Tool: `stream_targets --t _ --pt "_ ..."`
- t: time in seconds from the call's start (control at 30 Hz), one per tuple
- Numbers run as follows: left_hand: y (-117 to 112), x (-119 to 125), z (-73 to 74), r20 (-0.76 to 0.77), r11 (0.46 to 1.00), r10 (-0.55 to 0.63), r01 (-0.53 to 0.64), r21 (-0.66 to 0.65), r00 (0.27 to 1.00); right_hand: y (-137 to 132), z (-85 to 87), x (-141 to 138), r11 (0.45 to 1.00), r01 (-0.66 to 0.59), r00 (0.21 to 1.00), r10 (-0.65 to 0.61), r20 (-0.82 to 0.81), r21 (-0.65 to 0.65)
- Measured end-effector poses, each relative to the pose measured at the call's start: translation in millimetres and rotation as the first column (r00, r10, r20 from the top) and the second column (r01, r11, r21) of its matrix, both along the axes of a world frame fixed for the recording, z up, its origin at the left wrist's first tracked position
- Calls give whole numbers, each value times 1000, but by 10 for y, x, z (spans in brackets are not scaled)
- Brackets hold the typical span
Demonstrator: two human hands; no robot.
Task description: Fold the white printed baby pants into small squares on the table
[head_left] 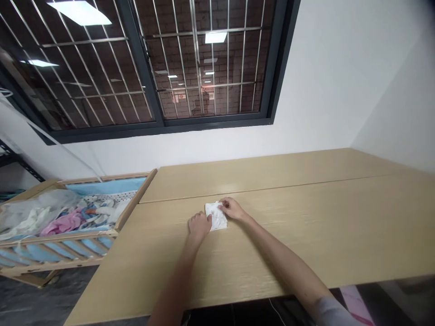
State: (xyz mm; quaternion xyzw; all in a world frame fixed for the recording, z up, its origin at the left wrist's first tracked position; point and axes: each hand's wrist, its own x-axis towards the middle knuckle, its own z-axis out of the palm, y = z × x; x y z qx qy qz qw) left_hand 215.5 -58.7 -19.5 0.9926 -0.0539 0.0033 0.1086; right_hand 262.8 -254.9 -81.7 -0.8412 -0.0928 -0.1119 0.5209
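A small, folded white cloth (216,216) with a faint printed pattern lies flat on the wooden table (306,226). At its left edge is my left hand (199,223), fingers curled and thumb pressed on the cloth's border. My right hand (231,208) pinches the upper right edge between thumb and fingers. What is under the fingertips is hidden.
On the left stands a wooden crib (117,226) with a blue lining, holding a heap of mixed clothes (66,222) and a clear plastic bag (50,201). A barred window (210,68) is in the white wall (326,81) behind the table.
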Motion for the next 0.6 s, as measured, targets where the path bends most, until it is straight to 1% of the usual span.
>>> stream_targets --t 0.07,0.13,0.2,0.27,0.33,0.37,0.4,0.47,0.5,0.53,0.57,0.6 --pt "-17 47 9 -50 999 -40 38 -34 998 84 39 -33 1000 8 1000 -8 -10 -6" --pt "18 10 58 -76 995 -74 68 -77 994 189 84 -99 1000 16 1000 -16 -18 -8" --pt "133 -122 149 -73 989 -92 83 -124 993 343 130 -220 1000 15 1000 -16 -9 -17" --pt "352 -342 270 -55 984 -82 72 -163 995 566 175 -411 1000 -13 1000 13 -23 -5" --pt "686 -632 391 -37 980 -56 47 -194 998 856 216 -668 992 -104 989 110 -94 72" --pt "894 -796 442 -29 976 -44 37 -214 999 1022 235 -814 975 -173 970 193 -145 142" --pt "1123 -968 482 -21 970 -35 29 -240 999 1199 255 -966 947 -239 942 280 -185 217" --pt "1618 -1323 525 -25 916 -10 -1 -400 1000 1567 298 -1273 874 -340 866 435 -245 347" --pt "1863 -1497 529 -42 904 35 -49 -425 999 1752 322 -1419 845 -363 831 484 -275 393" --pt "2092 -1665 524 -63 900 84 -103 -424 994 1931 347 -1558 831 -373 800 514 -310 413" --pt "2294 -1820 515 -83 895 120 -144 -422 989 2101 374 -1687 824 -375 772 532 -349 426" --pt "2462 -1959 504 -97 900 160 -186 -395 982 2259 401 -1805 821 -368 743 542 -392 437"
